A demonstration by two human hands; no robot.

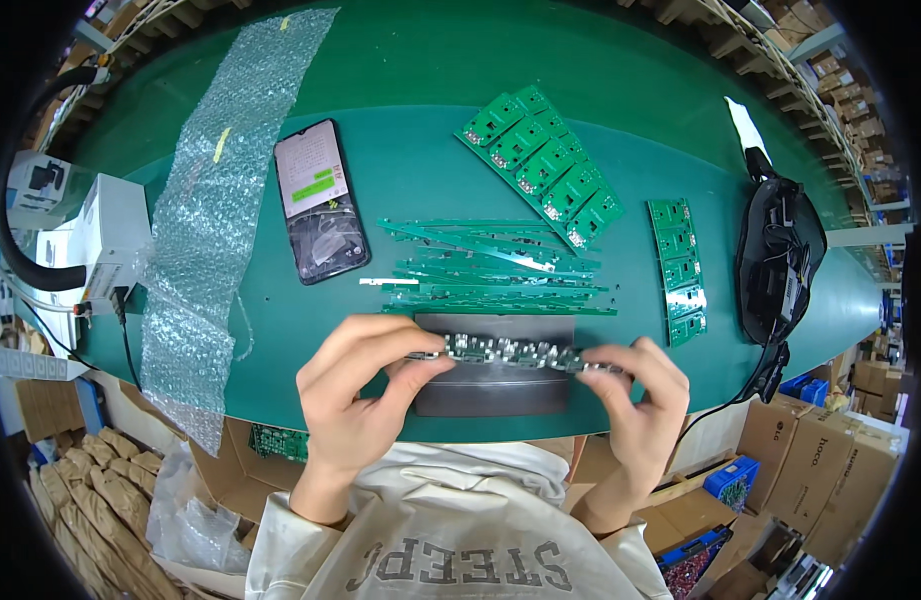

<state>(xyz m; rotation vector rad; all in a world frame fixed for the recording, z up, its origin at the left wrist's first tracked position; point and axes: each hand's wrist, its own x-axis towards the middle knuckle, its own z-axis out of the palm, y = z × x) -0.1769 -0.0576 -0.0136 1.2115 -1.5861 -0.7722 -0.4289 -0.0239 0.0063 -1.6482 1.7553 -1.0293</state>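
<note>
Between my two hands I hold a narrow circuit board strip (516,352), seen nearly edge-on with many small silvery parts along it. My left hand (356,385) pinches its left end between thumb and fingers. At the right end, my right hand (639,395) grips it the same way. Under the strip lies a dark flat block (491,398) near the table's front edge. Just beyond it is a loose pile of thin green board offcuts (491,270). A large green circuit board panel (541,165) sits farther back, and a narrow panel (678,270) lies to the right.
A phone (321,200) with its screen lit and a long bubble wrap sheet (221,180) lie on the green table (401,150) at left. A white box (116,235) stands at the left edge. A black bag-like item (781,260) is far right. Cardboard boxes (821,470) stand below right.
</note>
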